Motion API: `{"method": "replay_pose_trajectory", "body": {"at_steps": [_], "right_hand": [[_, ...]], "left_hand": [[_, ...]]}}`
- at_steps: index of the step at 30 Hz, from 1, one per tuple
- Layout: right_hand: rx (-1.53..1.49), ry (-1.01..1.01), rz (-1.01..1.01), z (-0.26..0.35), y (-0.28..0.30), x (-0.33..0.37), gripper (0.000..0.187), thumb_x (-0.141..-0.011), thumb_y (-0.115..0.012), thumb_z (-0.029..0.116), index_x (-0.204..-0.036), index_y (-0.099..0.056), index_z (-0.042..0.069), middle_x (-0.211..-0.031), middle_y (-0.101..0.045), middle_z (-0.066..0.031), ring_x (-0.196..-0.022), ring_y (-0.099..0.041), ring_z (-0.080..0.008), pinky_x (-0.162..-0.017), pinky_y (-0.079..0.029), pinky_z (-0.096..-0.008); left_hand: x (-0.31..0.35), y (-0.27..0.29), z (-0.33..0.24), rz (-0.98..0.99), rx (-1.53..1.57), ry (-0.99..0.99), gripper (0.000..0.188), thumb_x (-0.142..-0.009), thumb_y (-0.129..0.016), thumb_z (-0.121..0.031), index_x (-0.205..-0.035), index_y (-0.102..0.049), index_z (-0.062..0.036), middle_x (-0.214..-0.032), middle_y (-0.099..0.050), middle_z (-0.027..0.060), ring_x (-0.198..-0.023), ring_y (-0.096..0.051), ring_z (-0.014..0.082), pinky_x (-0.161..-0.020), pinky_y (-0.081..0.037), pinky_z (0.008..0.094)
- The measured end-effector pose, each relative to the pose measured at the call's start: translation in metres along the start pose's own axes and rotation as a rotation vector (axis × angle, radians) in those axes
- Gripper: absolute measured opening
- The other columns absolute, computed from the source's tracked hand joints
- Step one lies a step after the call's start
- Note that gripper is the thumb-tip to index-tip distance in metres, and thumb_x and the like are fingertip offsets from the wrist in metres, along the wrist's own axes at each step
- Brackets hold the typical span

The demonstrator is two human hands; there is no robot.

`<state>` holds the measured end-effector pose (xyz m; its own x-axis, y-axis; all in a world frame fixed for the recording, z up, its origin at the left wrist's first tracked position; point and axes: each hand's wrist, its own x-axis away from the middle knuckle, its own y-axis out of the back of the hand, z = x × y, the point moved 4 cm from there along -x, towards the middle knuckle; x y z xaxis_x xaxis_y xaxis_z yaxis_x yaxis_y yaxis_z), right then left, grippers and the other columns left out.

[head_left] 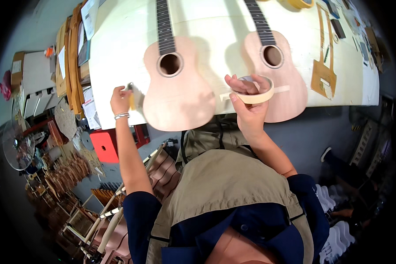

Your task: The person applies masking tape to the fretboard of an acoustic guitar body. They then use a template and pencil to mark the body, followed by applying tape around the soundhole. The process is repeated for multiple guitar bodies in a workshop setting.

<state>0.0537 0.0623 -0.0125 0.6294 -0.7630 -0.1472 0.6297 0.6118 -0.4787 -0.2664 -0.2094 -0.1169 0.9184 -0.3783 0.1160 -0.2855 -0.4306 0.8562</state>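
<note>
My right hand (251, 115) holds a roll of cream masking tape (253, 97), with fingers reaching through its ring and the thumb on its near side. A short loose end of tape sticks out to the left. The roll hangs over the lower left edge of an unfinished ukulele (290, 99), whose body carries a pale tape strip (284, 89). My left hand (120, 101) is closed at a small yellow-handled tool (131, 100) with a dark tip, its exact kind unclear. Just right of it lies a second pale wooden ukulele (178, 105) with a dark fretboard.
The pale worktable (119, 57) ends along its near edge by my apron. A wooden template (324, 78) lies at the right, near small tools. Wooden boards (70, 57) line the left side. A red stool (104, 146), a fan (18, 145) and racked ukulele bodies (165, 174) stand below.
</note>
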Motion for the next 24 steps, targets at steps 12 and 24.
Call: {"method": "replay_pose_trajectory", "body": {"at_steps": [12, 24], "right_hand": [[-0.188, -0.184, 0.022, -0.047, -0.074, 0.033, 0.048, -0.082, -0.056, -0.008, -0.125, -0.038, 0.005, -0.11, -0.062, -0.0146, -0.117, -0.053, -0.0313, -0.11, -0.027, -0.0459], [1.428, 0.346, 0.086, -0.058, -0.039, 0.007, 0.047, -0.076, -0.064, 0.0, -0.12, -0.06, 0.016, -0.086, -0.065, 0.0011, -0.091, -0.063, -0.0161, -0.11, -0.014, -0.0518]], "left_hand": [[0.133, -0.013, -0.167, 0.294, 0.935, -0.108, 0.018, -0.069, -0.079, -0.016, -0.076, -0.066, -0.0046, -0.093, -0.046, 0.0044, -0.09, -0.045, 0.0171, -0.082, -0.038, 0.0274], [0.093, -0.01, -0.128, 0.127, 0.191, -0.22, 0.019, -0.065, -0.077, -0.025, -0.065, -0.066, -0.0097, -0.086, -0.051, 0.0013, -0.089, -0.043, 0.0227, -0.082, -0.028, 0.037]]}}
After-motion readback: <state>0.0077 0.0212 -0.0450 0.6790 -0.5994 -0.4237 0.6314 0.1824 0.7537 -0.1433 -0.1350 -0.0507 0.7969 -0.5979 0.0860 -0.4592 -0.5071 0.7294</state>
